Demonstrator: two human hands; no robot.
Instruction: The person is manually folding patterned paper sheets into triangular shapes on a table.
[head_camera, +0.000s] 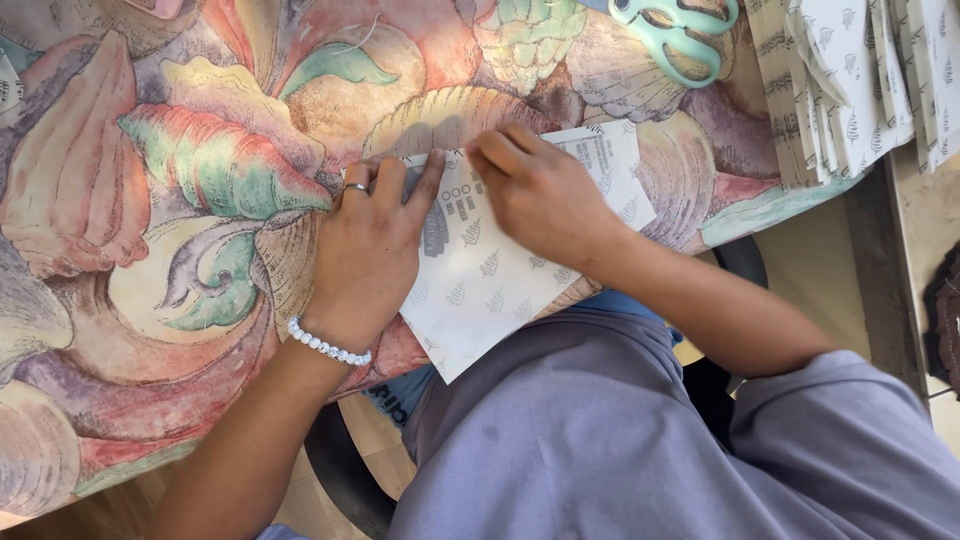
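at the near edge of the tabletop (200, 130), which is covered by a cloth with a large shell pattern in pink, green and cream, a white paper sheet (490, 290) printed with small grey leaf marks lies flat. its near corner hangs past the edge, over the lap.

left hand (370, 245): palm down on the left part of the sheet, fingers spread and pressed flat, gripping nothing. ring on one finger, white bead bracelet (328, 347) at the wrist.

right hand (535, 190): also on the sheet, just beside the left. fingers curled together, tips pressing near the sheet's far edge; cannot tell if they pinch a fold or only press down.

far right of the tabletop: a stack of similar printed sheets (860, 80), fanned and overlapping. mint-green scissors (680, 35) lie just left of the stack, well apart from both hands.

below the edge: grey-purple sleeve and clothing, part of a dark chair.
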